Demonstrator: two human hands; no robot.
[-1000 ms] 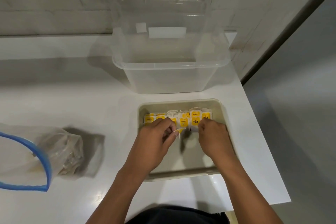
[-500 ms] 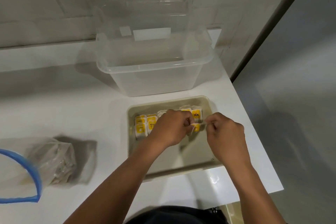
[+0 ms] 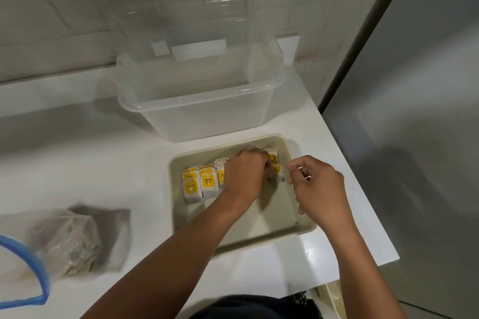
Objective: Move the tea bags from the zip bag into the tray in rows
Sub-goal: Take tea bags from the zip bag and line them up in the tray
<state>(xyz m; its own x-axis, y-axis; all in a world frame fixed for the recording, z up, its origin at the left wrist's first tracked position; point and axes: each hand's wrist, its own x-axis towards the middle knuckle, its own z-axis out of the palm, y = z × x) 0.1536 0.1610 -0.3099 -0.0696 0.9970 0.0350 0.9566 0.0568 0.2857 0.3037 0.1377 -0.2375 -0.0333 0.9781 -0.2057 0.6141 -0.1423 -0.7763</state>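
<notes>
A beige tray [image 3: 305, 230] lies on the white counter, with a row of yellow-labelled tea bags [image 3: 201, 184] along its far side. My left hand [image 3: 243, 176] is curled over the middle of that row and covers several bags. My right hand [image 3: 316, 184] pinches a tea bag [image 3: 276, 175] near the tray's right end, just in front of another bag [image 3: 272, 157]. The clear zip bag [image 3: 67, 241] with a blue seal lies at the left, with more tea bags blurred inside it.
A large clear plastic bin [image 3: 197, 101] stands right behind the tray, against the tiled wall. The counter's right edge runs close to the tray, with grey floor beyond. Open counter lies between the zip bag and the tray.
Both hands have shifted to the right along the row. The left-end bags, partly covered before, now show. The camera view has drifted, so the tray sits further right.
</notes>
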